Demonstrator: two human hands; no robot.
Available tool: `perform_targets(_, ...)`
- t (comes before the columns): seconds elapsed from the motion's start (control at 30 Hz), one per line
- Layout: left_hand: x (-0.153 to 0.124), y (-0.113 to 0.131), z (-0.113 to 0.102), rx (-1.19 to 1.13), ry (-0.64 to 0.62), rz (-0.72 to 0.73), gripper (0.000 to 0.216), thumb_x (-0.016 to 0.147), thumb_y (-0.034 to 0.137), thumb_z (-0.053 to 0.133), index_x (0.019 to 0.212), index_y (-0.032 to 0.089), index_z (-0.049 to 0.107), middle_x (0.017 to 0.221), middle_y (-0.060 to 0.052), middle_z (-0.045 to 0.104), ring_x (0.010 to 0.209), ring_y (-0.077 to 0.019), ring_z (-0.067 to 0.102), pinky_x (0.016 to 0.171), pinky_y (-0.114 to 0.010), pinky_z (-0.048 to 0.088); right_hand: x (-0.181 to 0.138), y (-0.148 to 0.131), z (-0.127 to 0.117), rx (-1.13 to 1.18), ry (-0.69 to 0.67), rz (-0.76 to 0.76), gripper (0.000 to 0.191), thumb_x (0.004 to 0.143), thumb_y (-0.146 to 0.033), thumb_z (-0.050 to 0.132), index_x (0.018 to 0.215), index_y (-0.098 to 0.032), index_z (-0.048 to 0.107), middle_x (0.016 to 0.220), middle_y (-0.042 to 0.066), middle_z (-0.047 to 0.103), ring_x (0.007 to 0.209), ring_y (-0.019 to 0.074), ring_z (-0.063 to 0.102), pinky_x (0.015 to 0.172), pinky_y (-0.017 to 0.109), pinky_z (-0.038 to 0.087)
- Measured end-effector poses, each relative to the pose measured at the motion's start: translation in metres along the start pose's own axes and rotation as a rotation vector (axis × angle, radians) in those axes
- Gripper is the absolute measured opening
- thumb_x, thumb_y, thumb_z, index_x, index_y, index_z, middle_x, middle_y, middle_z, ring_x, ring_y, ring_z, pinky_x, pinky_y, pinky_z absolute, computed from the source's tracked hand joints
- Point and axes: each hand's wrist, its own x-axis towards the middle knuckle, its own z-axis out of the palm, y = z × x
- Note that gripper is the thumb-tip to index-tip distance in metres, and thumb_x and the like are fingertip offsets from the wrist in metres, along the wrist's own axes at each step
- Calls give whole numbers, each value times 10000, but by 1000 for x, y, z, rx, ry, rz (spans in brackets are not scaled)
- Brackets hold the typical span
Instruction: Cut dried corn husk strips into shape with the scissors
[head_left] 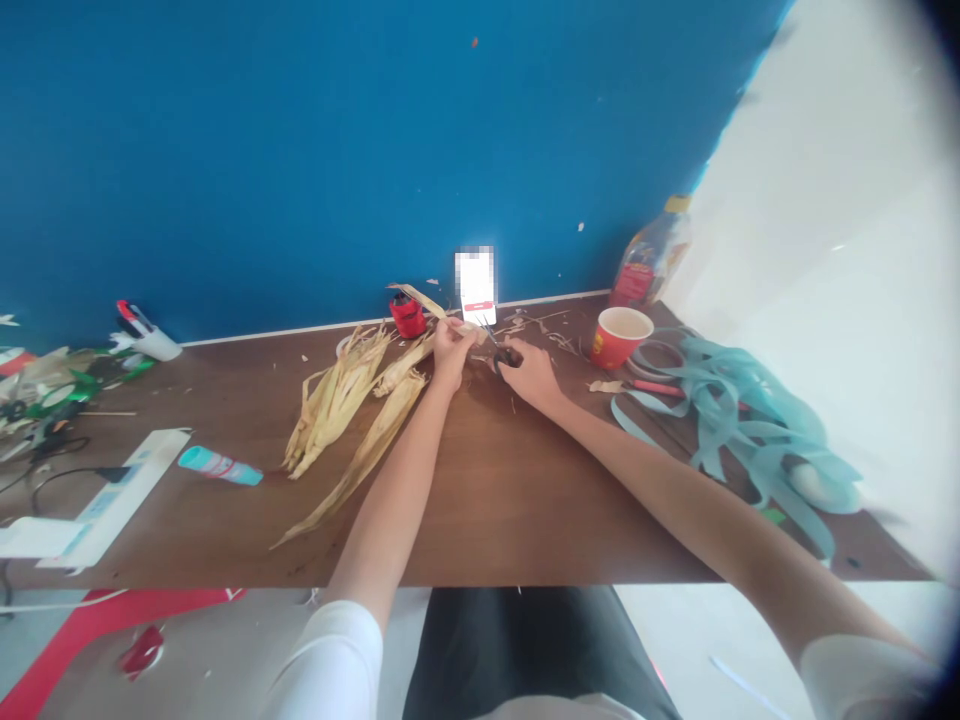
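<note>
My left hand [451, 352] pinches a strip of dried corn husk [421, 299], whose long end sticks out to the upper left. Beside it, my right hand [529, 372] is closed round the dark handles of a pair of scissors [489, 332]. The blades point up and left, close to the husk's near end; whether they touch it I cannot tell. Left of my hands lie a bundle of dried corn husks [337, 395] and a long loose husk [367, 458]. Small husk scraps [559, 335] are scattered past my right hand.
A lit phone [475, 285] leans on the blue wall near a red container [407, 316]. To the right stand a red paper cup [621, 338], a bottle [651, 255] and tangled teal ribbon [750, 400]. A glue stick [220, 466] and a power strip [124, 500] lie left.
</note>
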Motion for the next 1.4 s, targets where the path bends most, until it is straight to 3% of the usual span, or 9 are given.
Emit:
perform_targets(0.43, 3, -3, -1, -29, 30, -44, 474, 635, 318, 807, 963, 225, 476, 825, 4, 666, 729, -122, 646, 664, -239, 471, 0, 1, 2, -61, -35, -20, 276, 777, -372, 593, 967, -225, 731, 811, 22, 715, 754, 202, 606, 708, 283, 423)
perform_targets(0.8, 0, 2, 0, -30, 21, -45, 445, 667, 252, 773, 1040, 221, 532, 833, -1, 675, 742, -123, 652, 657, -232, 470, -1, 0, 0, -77, -40, -85, 237, 804, -385, 575, 891, -217, 718, 747, 21, 684, 702, 190, 571, 671, 274, 399)
perform_targets(1.4, 0, 2, 0, -66, 31, -37, 506, 681, 203, 758, 1113, 226, 497, 799, 30, 657, 665, -89, 621, 608, -199, 419, 0, 7, 5, -74, 2, -145, 206, 789, -311, 596, 855, -203, 758, 697, 5, 681, 644, 154, 551, 615, 250, 354)
